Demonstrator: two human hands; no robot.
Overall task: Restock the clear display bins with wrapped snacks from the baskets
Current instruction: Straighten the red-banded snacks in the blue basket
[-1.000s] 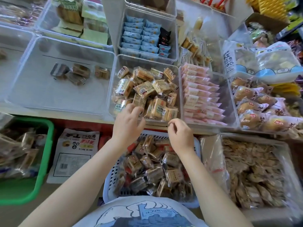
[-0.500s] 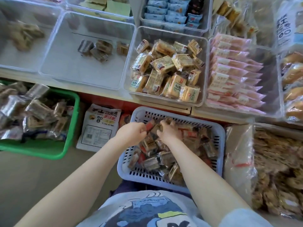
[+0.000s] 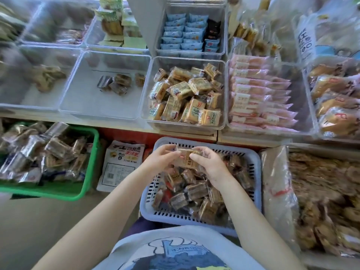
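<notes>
Both hands are holding one wrapped snack point(image 3: 186, 157) above the far rim of the blue basket point(image 3: 256, 168). The left hand point(image 3: 158, 159) is pinching its left end; the right hand point(image 3: 211, 165) is gripping its right side with curled fingers point(image 3: 196, 158). The basket, filled with similar snacks, is sitting at 6 o'clock from the centre bin point(image 3: 150, 90), which is resting on the surface point(image 3: 120, 123) and is partly stocked with tan packs. At 9 o'clock from that bin, a nearly bare bin point(image 3: 78, 80) is holding what appear to be four dark packs. A green basket point(image 3: 89, 172) is sitting at 9 o'clock from the blue basket.
</notes>
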